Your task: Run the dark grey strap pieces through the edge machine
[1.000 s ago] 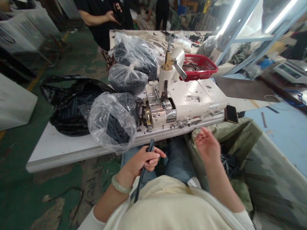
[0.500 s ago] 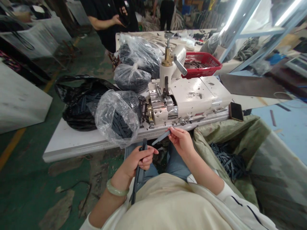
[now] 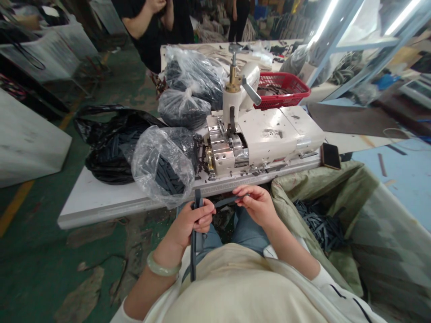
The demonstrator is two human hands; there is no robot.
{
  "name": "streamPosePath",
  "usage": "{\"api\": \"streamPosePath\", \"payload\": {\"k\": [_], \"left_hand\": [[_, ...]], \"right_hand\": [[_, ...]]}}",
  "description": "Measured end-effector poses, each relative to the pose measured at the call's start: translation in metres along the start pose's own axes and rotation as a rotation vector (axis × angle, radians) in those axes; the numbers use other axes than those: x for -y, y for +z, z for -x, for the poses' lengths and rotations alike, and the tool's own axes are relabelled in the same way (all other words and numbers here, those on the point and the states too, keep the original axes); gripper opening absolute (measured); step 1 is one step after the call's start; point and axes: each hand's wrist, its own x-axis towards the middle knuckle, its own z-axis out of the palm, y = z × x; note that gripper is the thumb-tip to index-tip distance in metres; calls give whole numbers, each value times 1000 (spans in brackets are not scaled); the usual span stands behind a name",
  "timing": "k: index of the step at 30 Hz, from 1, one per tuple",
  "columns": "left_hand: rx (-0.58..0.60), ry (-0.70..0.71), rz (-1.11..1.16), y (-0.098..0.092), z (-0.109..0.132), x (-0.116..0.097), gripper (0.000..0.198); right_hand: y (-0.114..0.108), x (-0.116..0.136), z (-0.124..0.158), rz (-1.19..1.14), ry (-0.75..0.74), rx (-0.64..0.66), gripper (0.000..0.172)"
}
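Light source: long white fluorescent tubes (image 3: 402, 17) are burning brightly at the upper right of the frame.
Glare: a clear plastic bag (image 3: 158, 168) is catching pale highlights left of centre.
Shadows: soft shadow is falling beneath a white table edge (image 3: 101, 211) at the lower left.
Blur: the left hand (image 3: 193, 222), right hand (image 3: 254, 204) and flat dark strip (image 3: 232, 200) are looking slightly soft.
Distortion: a pale-blue metal frame (image 3: 363, 47) is bending toward the upper right edge.
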Motion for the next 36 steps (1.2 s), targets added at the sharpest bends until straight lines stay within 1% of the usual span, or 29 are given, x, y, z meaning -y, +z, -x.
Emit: {"api": "streamPosePath", "payload": {"k": [1,3,5,8,11,14,19,21,22,24,27,29,32,36], "left_hand": [[-44,58,-40,1,1,0,22],[-115,156,-96,4,1,-2,22],[-153,211,-105,6,2,-3,22],[-189,257,-80,9,2,-5,20],[-195,270,-68,9,2,-8,18],[-194,266,-66,8,1,-9,18],[-207,241,-76,5,0,-11,17],[-210,232,-84,4,-1,-12,18],[-210,228,-92,4,-1,-12,18],[-207,220,-114,5,-2,-12,19],[-197,197,-143,6,-4,-12,21],[-178,187,-139,6,-5,-12,20],[-139,186,-121,8,-4,-12,18],[-110,187,-119,9,-3,-13,16]], "right_hand": [[-2,1,1,23,-12,39,12],[-3,1,3,94,-47,58,11],[-3,0,3,147,-73,28,14],[-2,-2,3,131,-66,-14,25],[-1,-2,2,67,-53,-11,36],[-1,-1,0,34,-61,-8,40],[-4,-2,-1,19,-72,-9,52],[-5,-2,-1,57,-83,10,55],[-6,-2,-1,106,-102,22,56],[-5,-1,-2,303,-174,60,51],[-5,0,-3,693,-368,103,34],[-4,-1,-4,838,-466,95,27],[-4,-5,-4,850,-499,66,25],[-2,-6,-3,776,-473,27,28]]}}
